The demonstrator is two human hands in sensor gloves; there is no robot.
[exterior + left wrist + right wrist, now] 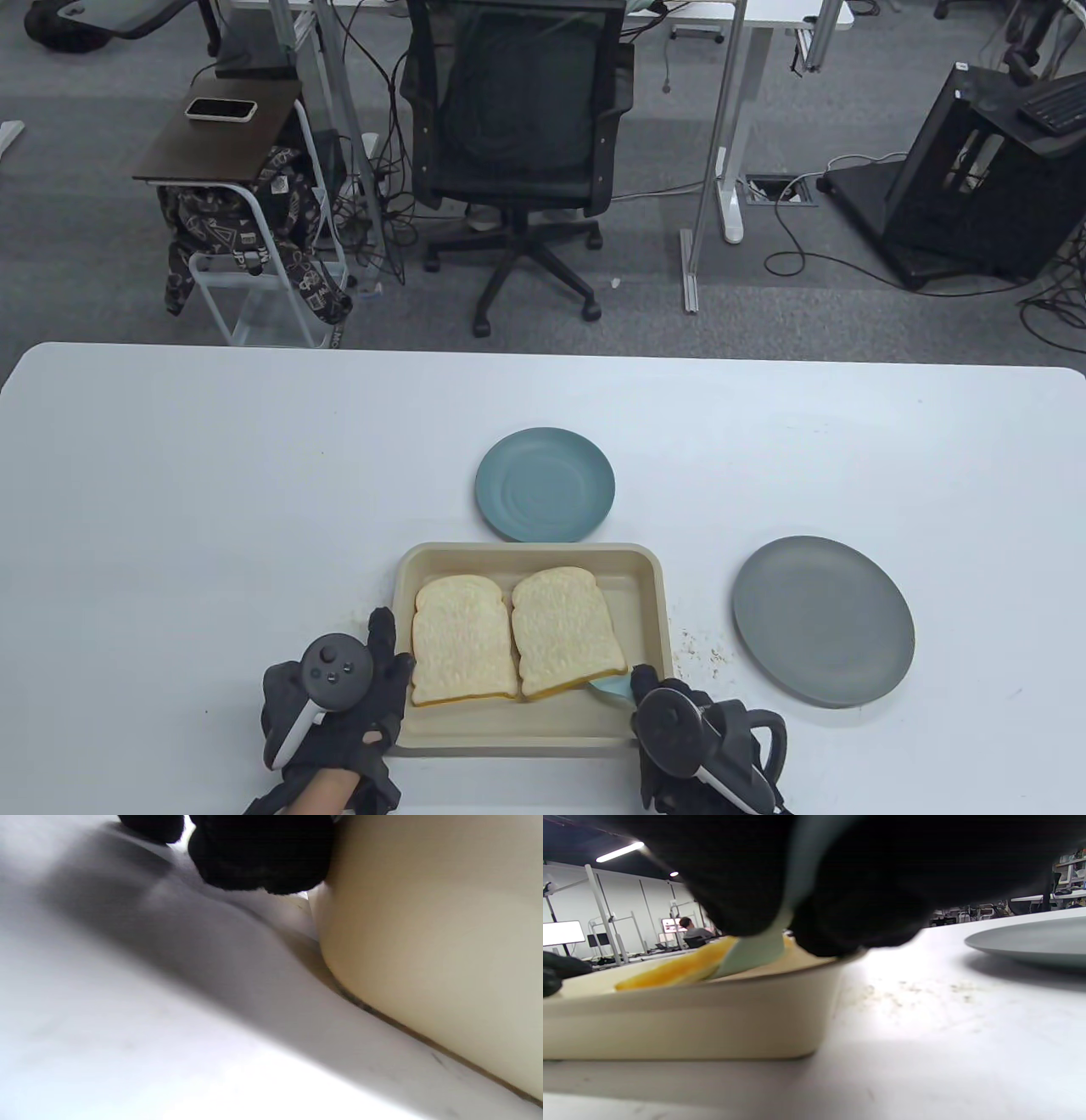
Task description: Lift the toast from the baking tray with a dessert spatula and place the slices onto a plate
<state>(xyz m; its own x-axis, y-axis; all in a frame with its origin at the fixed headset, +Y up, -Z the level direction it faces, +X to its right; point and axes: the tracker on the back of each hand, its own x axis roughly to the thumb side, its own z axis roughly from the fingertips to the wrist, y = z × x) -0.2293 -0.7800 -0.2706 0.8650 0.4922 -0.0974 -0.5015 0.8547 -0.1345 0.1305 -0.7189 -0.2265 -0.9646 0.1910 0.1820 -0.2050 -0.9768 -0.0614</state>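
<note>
Two toast slices lie side by side in the cream baking tray (645,586): the left slice (462,641) and the right slice (564,628). My right hand (670,722) grips the pale teal dessert spatula (611,686) at the tray's near right corner. The spatula's blade (751,952) is slid under the right slice's near edge (674,969). My left hand (356,688) rests on the tray's left rim, fingers (258,853) straight and touching its outer wall (432,942). A teal plate (545,484) lies just behind the tray. A grey plate (823,632) sits to its right.
Crumbs (700,649) are scattered on the white table (212,509) between the tray and the grey plate. An office chair (517,127) and desks stand on the floor beyond the table's far edge.
</note>
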